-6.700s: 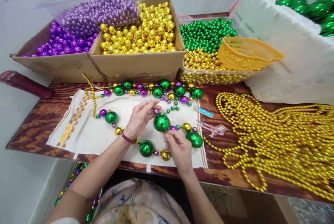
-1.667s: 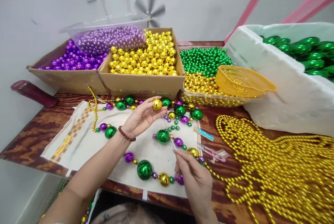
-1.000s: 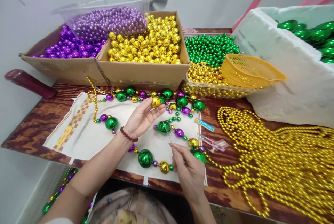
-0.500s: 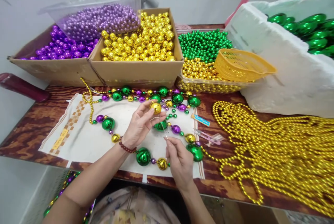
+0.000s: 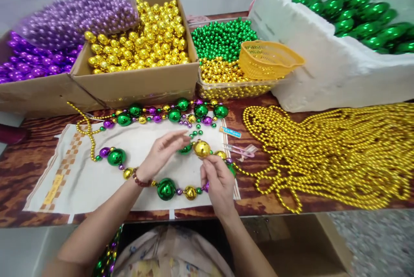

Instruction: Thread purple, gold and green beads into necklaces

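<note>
My right hand (image 5: 219,182) pinches at the underside of a large shiny gold bead (image 5: 202,149), held above the white cloth (image 5: 97,191). The thin needle seen before cannot be made out now. Just left of the bead, my left hand (image 5: 166,152) has its fingers stretched out, with nothing visible in them. Around both hands curves a strand of green, purple and gold beads, with a big green bead (image 5: 166,189) below and a smaller gold bead (image 5: 190,192) beside it. Several loose small green beads (image 5: 198,132) lie beyond the fingertips.
Behind stand a cardboard box of gold beads (image 5: 136,81), a bag of light purple beads (image 5: 80,18), a yellow basket (image 5: 271,63) and a white foam box (image 5: 310,74). Gold bead chains (image 5: 323,160) spread at right. Pink-handled scissors (image 5: 241,151) lie by the cloth.
The gold bead has passed from my left fingers to my right fingertips. My left hand has let go and opened. The camera view has turned to the right.
</note>
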`<control>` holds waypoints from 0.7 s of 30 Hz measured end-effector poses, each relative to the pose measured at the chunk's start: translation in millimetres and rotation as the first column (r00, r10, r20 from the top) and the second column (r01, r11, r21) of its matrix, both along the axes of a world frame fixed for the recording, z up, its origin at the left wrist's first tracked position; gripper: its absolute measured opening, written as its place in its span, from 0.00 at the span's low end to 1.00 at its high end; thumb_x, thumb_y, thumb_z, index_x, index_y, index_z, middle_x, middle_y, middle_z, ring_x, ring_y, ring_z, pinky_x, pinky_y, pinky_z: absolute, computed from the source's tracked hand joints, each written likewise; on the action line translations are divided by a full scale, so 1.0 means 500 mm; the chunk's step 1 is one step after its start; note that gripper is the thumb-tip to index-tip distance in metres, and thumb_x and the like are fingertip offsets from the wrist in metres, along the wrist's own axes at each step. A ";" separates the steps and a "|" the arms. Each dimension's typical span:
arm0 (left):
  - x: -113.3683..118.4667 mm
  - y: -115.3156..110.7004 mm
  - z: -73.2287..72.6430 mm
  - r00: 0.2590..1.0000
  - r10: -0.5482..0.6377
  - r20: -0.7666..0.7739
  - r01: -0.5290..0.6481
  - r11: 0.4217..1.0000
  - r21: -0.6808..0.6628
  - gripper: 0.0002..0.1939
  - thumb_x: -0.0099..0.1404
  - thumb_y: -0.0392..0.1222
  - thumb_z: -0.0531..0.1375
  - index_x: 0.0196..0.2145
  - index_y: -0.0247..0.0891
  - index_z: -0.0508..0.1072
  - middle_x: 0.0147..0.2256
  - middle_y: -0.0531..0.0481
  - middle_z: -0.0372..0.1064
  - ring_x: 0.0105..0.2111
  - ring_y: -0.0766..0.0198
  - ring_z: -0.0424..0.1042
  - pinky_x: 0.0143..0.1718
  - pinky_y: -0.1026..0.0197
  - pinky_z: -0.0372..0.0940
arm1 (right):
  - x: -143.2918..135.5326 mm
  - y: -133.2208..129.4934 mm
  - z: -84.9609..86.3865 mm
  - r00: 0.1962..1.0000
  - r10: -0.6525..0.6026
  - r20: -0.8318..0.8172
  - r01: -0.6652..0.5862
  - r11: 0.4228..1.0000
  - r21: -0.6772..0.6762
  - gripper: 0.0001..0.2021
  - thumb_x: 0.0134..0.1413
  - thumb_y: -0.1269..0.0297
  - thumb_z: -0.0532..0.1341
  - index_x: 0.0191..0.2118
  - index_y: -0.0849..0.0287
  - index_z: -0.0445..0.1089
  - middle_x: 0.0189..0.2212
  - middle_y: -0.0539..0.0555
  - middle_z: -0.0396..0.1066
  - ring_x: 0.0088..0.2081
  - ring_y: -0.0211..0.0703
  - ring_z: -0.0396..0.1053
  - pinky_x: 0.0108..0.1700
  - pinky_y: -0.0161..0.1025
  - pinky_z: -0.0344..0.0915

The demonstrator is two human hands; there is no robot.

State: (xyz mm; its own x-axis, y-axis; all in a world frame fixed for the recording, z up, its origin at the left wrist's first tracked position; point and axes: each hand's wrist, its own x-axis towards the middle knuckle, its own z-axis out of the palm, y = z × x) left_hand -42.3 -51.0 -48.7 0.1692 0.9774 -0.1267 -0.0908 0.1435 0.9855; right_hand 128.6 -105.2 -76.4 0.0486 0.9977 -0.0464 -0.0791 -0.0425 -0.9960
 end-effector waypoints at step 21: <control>0.032 0.158 -0.016 0.797 -0.117 -0.592 0.154 0.988 0.012 0.08 0.62 0.38 0.60 0.40 0.39 0.75 0.38 0.45 0.77 0.39 0.57 0.76 0.42 0.56 0.68 | 0.045 -0.024 -0.037 0.990 -0.064 -0.124 0.058 0.997 -0.052 0.11 0.61 0.58 0.64 0.35 0.61 0.71 0.24 0.52 0.74 0.21 0.37 0.71 0.22 0.31 0.65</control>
State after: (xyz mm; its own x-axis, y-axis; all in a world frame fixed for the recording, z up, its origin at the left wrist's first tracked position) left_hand -26.4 28.1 -56.8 0.2115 0.9586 -0.1905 0.5250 0.0530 0.8495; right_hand 151.0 -117.2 -94.7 0.0999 0.9895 -0.1042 -0.2073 -0.0817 -0.9749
